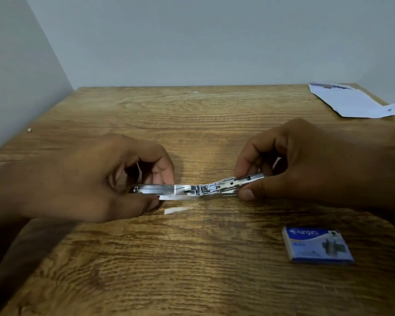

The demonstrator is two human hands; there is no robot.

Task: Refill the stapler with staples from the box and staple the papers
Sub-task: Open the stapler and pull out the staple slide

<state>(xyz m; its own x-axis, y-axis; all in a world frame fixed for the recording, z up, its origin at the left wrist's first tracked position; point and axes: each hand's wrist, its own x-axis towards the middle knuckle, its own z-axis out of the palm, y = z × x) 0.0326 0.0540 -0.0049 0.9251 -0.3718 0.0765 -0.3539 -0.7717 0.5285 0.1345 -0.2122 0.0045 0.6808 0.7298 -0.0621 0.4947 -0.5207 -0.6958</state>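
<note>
The wooden bench fills the view, its far edge meeting a pale wall. Both hands sit over its middle. The left hand has its grip closed on one end of the metal stapler, thumb on the near side and fingers curled behind. The right hand pinches the other end between thumb and fingers. The stapler is swung open nearly flat, hinge in the middle, held just above the bench. White papers lie at the far right corner. A blue box of staples rests flat toward the near right edge, well apart from the hands.
</note>
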